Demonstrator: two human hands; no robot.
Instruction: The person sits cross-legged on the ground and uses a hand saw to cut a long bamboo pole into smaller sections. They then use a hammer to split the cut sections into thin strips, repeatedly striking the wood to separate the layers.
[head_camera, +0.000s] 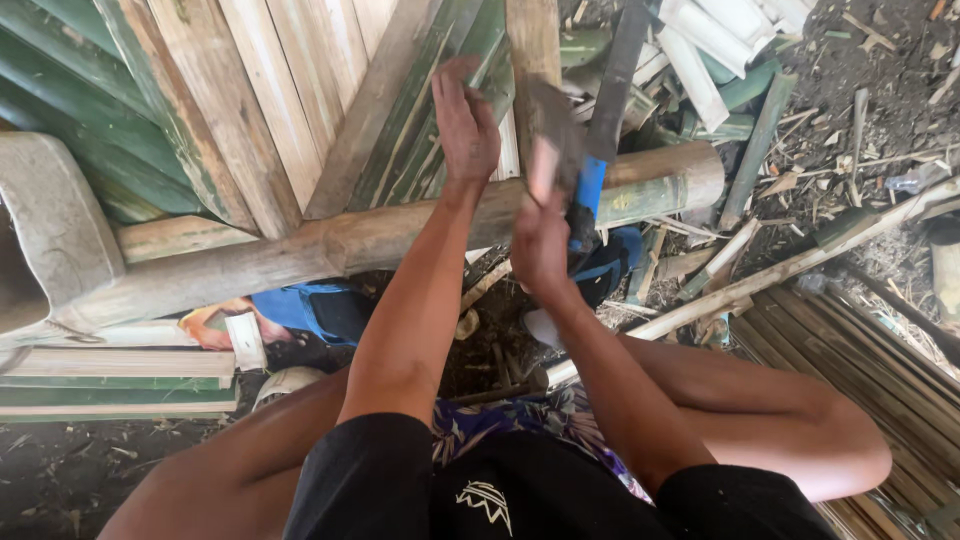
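Note:
My left hand (465, 125) presses flat on a green and pale split bamboo strip (425, 110) that leans over a thick bamboo pole (330, 245). My right hand (540, 240) grips the blue handle of a long dark machete (610, 90), whose blade points up and away, just right of the strip. A narrow wooden slat (533, 50) stands between the two hands. My bare knees and black shorts fill the bottom of the view.
Many split bamboo slats (230, 90) lean at the upper left. A grey curved block (50, 220) sits at the left. Cut slats (110, 380) lie lower left, thin strips (850, 340) lower right, scraps and white pieces (720, 40) on the dirt upper right.

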